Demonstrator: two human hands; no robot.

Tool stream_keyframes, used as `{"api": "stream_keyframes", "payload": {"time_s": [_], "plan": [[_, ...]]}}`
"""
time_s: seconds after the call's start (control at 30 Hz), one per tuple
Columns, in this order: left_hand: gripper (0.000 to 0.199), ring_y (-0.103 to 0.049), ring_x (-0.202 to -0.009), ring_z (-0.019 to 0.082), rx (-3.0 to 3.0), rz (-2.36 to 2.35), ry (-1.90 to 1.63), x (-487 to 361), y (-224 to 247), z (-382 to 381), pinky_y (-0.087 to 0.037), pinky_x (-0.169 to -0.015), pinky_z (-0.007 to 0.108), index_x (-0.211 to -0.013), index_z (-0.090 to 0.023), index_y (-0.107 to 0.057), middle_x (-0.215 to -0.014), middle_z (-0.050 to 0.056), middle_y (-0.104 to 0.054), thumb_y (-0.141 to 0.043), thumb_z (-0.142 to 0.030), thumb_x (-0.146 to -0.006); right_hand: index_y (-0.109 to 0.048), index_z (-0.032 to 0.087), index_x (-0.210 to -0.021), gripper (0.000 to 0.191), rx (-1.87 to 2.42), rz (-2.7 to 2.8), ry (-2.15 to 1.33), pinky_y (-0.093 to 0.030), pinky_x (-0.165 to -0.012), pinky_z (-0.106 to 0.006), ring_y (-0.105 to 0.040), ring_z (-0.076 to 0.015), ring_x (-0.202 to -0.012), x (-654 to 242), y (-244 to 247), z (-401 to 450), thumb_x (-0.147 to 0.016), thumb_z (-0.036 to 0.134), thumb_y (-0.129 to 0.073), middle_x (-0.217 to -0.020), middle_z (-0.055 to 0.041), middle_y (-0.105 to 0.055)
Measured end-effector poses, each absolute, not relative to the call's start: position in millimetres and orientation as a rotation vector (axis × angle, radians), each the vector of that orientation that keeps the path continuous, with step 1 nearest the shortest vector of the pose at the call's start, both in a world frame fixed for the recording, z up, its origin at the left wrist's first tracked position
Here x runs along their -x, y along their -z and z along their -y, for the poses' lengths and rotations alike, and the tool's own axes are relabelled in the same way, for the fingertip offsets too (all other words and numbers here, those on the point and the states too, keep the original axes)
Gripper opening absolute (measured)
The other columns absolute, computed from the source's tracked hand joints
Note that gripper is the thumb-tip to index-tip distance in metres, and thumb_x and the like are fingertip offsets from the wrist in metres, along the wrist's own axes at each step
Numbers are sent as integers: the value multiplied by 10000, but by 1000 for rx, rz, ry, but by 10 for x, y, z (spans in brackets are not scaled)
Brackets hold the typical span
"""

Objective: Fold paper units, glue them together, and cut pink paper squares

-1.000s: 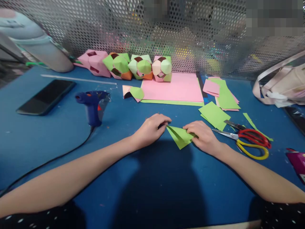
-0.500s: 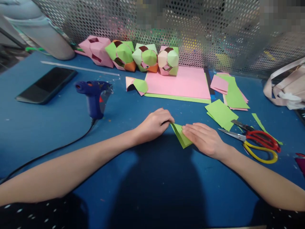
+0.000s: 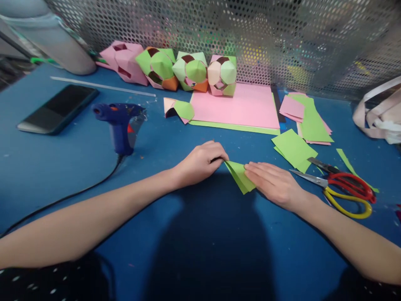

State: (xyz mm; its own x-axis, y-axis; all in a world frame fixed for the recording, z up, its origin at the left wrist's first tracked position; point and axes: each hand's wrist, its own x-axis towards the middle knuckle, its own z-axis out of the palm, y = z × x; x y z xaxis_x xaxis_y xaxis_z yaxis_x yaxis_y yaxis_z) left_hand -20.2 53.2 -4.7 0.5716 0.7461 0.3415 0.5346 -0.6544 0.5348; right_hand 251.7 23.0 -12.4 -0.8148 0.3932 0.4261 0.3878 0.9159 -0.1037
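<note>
A green sheet of paper (image 3: 240, 175), folded into a triangle with its layers slightly apart at the lower edge, lies on the blue table (image 3: 213, 251) in front of me. My left hand (image 3: 203, 163) pinches its left corner between thumb and curled fingers. Over its right side, my right hand (image 3: 271, 184) rests with fingers stretched out flat, covering that end of the paper; the right thumb is hidden. Scissors (image 3: 338, 188) with red and yellow handles and a dark cutter knife (image 3: 324, 166) lie right of my right hand.
Green squares (image 3: 294, 147) and more paper pieces lie at right. Behind are pink sheets (image 3: 234, 109), a folded pink-green piece (image 3: 181, 110) and several paper models (image 3: 161, 69). A blue glue gun (image 3: 120, 129), its cable, a phone (image 3: 59, 108) and a glue stick (image 3: 103, 86) are left.
My right hand has slid slightly right along the folded paper, showing more of its upper edge. The left hand keeps its pinch on the corner. The view has shifted slightly.
</note>
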Motion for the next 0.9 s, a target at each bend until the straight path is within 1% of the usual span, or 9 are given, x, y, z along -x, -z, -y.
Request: {"api": "stream_keyframes", "payload": {"time_s": [0.13, 0.23, 0.33, 0.43, 0.5, 0.6, 0.7, 0.8, 0.9], "plan": [[199, -610, -846, 152, -2399, -1053, -779, 186, 33, -523, -463, -890, 309, -858, -170, -671, -850, 24, -693, -479, -118, -864, -379, 201, -1452, 603, 747, 2395, 22, -606, -859, -388, -688, -217, -998, -2526, 150, -234, -883, 63, -524, -1126, -104, -703], [172, -608, -851, 153, -2342, -1103, -769, 175, 30, -514, -469, -884, 308, -873, -176, -670, -860, 16, -699, -506, -133, -848, -439, 227, -1414, 552, 828, 2368, -24, -609, -834, -396, -706, -212, -911, -2514, 149, -245, -888, 79, -512, -1017, -72, -731], [165, -607, -834, 150, -2309, -1143, -781, 169, 30, -510, -474, -850, 293, -887, -181, -671, -849, 10, -700, -520, -140, -835, -436, 241, -1416, 560, 761, 2386, -127, -578, -922, -418, -665, -220, -1057, -2501, 134, -259, -888, 66, -502, -1161, -82, -690], [152, -602, -812, 147, -2294, -1168, -786, 169, 31, -513, -474, -806, 276, -864, -175, -671, -820, 12, -690, -526, -143, -829, -406, 219, -1434, 590, 633, 2440, -213, -528, -1013, -422, -545, -222, -1248, -2497, 111, -281, -885, 14, -475, -1349, -110, -571], [158, -601, -827, 151, -2302, -1159, -775, 171, 29, -519, -470, -817, 283, -834, -173, -669, -819, 17, -686, -513, -148, -838, -420, 216, -1424, 576, 575, 2493, -238, -499, -1047, -434, -482, -228, -1307, -2497, 98, -296, -890, 9, -475, -1386, -107, -535], [188, -602, -835, 155, -2338, -1133, -739, 174, 7, -531, -462, -849, 305, -809, -176, -667, -821, 19, -686, -484, -161, -853, -462, 254, -1391, 541, 558, 2527, -203, -468, -1072, -464, -471, -235, -1312, -2494, 98, -303, -892, 62, -543, -1367, -77, -557], [189, -603, -805, 148, -2326, -1085, -689, 185, -48, -546, -465, -826, 297, -780, -181, -667, -797, 9, -682, -489, -159, -838, -409, 277, -1422, 612, 527, 2493, -152, -472, -1071, -458, -520, -219, -1269, -2493, 117, -287, -873, 85, -599, -1342, -62, -580], [166, -611, -786, 141, -2209, -1080, -650, 205, -103, -560, -474, -782, 269, -759, -186, -672, -780, -1, -681, -516, -153, -804, -301, 231, -1478, 698, 453, 2487, -148, -504, -1045, -415, -543, -200, -1248, -2494, 132, -266, -867, 55, -589, -1319, -93, -596], [161, -610, -781, 142, -2182, -1118, -642, 216, -109, -569, -476, -768, 267, -778, -188, -678, -791, 3, -676, -520, -171, -805, -329, 217, -1465, 639, 435, 2512, -191, -514, -1031, -412, -544, -203, -1247, -2495, 132, -262, -888, 56, -550, -1326, -110, -589]]}}
